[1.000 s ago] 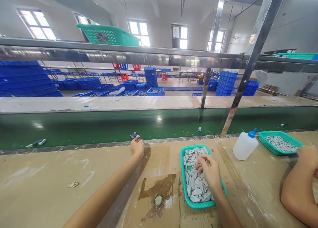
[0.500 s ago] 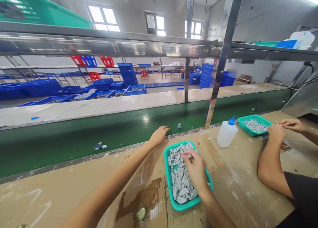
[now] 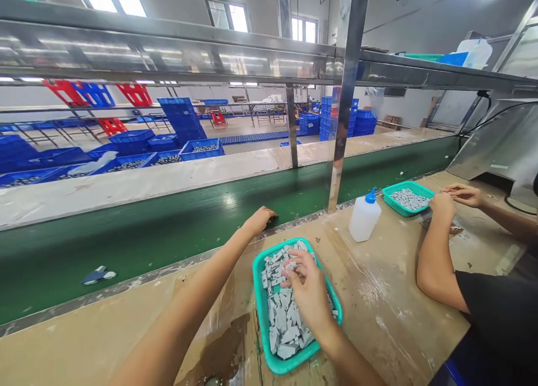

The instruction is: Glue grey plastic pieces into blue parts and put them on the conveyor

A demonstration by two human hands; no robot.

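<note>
Basket (image 3: pixel 288 366): beneath nearer right hand (image 3: pixel 311 296), long axis 11-to-5 o'clock.
Right hand: loosely curled, grasp unclear.
Left hand (image 3: pixel 260 221): 11 o'clock from right, over belt (image 3: pixel 126 240), grasp hidden.

Palm of the left hand (image 3: pixel 261 221) hidden, round disc (image 3: pixel 213 381) cut off at bottom

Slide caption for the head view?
Left hand at the green belt's near edge, right hand over a teal basket of grey pieces.
</note>
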